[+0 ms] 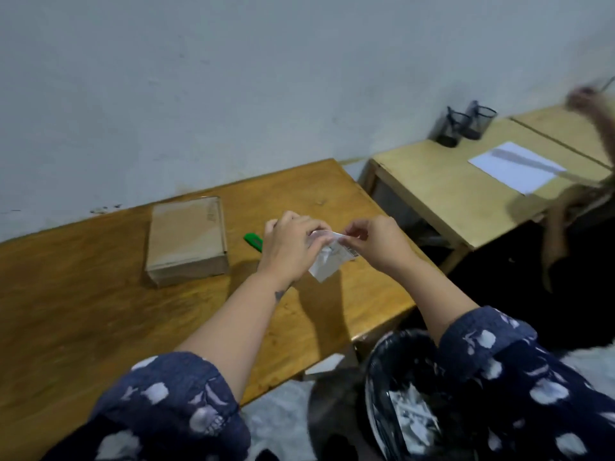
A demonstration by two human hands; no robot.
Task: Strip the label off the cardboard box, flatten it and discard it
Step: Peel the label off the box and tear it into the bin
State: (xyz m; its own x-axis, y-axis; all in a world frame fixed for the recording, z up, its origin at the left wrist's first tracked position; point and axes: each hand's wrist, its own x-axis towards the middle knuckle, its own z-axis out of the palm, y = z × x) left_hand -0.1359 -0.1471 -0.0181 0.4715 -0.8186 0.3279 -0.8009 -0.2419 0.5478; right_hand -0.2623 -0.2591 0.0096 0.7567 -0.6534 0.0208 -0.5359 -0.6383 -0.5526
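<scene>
A closed brown cardboard box [187,239] lies flat on the wooden table [83,294], left of my hands. Its top face shows no label. The white label [327,261], crumpled and with a barcode at its right edge, hangs in the air between my hands above the table's right part. My left hand [291,249] pinches its upper left side and my right hand [377,242] pinches its upper right corner. A green utility knife [253,242] lies on the table just behind my left hand, partly hidden by it.
A black-lined waste bin [392,387] with white scraps inside stands on the floor at the table's right front corner, below my right forearm. A lighter desk [442,194] to the right holds two black pen cups [464,124] and a white sheet [517,166]. Another person's arm [592,104] is at far right.
</scene>
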